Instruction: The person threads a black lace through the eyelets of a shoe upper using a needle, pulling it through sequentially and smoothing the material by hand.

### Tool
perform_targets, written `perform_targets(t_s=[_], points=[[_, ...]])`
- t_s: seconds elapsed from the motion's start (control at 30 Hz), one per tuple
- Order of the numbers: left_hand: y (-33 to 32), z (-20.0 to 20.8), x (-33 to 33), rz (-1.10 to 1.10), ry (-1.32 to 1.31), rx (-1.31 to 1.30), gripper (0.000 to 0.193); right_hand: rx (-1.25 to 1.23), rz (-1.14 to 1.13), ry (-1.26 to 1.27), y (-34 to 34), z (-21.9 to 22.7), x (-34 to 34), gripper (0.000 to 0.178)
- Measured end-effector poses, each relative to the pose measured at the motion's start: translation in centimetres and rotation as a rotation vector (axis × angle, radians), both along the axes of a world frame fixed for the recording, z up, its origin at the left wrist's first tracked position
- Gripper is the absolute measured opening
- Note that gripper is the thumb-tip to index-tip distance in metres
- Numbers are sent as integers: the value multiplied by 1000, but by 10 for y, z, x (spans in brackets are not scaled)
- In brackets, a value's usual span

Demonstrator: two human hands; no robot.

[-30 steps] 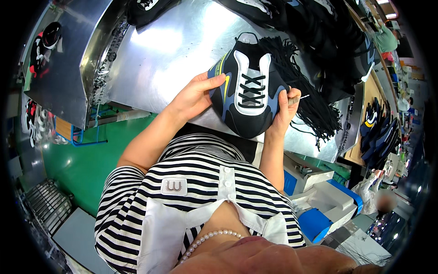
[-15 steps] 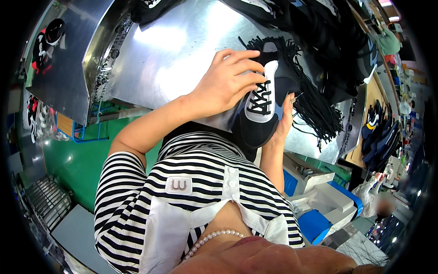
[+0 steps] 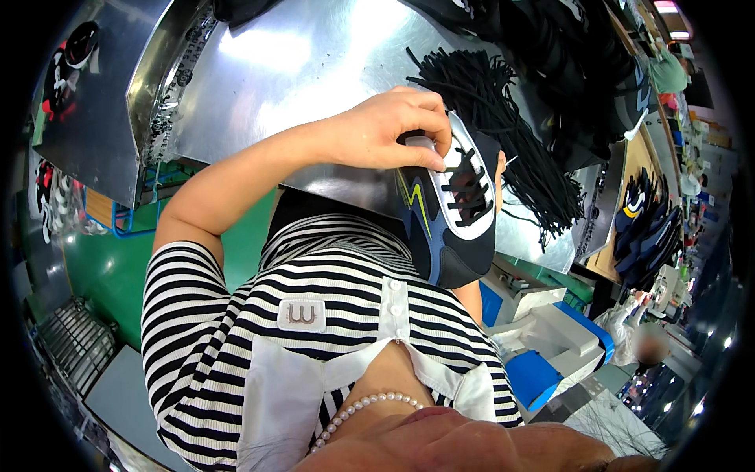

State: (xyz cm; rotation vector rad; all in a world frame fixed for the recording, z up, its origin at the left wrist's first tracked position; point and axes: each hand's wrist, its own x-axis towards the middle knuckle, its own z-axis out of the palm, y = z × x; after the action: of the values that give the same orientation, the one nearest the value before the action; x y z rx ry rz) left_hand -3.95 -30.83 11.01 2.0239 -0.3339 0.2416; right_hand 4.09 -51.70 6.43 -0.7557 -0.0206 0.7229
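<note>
Head: two hands (image 3: 405,130); one shoe (image 3: 450,219)

There're 2 hands (image 3: 397,127), 1 held shoe (image 3: 448,256), 1 lace bundle (image 3: 536,175), & prob. 2 bkgd. ppl (image 3: 623,324).

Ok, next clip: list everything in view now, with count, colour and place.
Held shoe: one, black, blue, yellow and white, centre
Laces: many, black, right of shoe
Metal table: one, silver, ahead
Other shoes: several, mostly black, upper right
Boxes: count unclear, white and blue, lower right
Floor: green, left
Co-worker: at least one, white top, right
Striped shirt: one, black-and-white, lower centre
Necklace: one, white, bottom
Left hand: one, bare, gripping shoe's opening
Right hand: one, bare, mostly hidden behind shoe
</note>
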Motion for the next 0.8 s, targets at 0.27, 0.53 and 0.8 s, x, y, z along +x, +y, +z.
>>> perform_targets(t_s=[0.27,0.53,0.8], points=[[-3,15,-10,126,165,52,18,29,-65,-211,7,-2,3,16],[3,21,-15,138,59,-7,17,-137,-165,-472,2,-14,11,24],[23,28,-27,-35,26,-92,17,-98,-161,-510,3,-11,12,21]])
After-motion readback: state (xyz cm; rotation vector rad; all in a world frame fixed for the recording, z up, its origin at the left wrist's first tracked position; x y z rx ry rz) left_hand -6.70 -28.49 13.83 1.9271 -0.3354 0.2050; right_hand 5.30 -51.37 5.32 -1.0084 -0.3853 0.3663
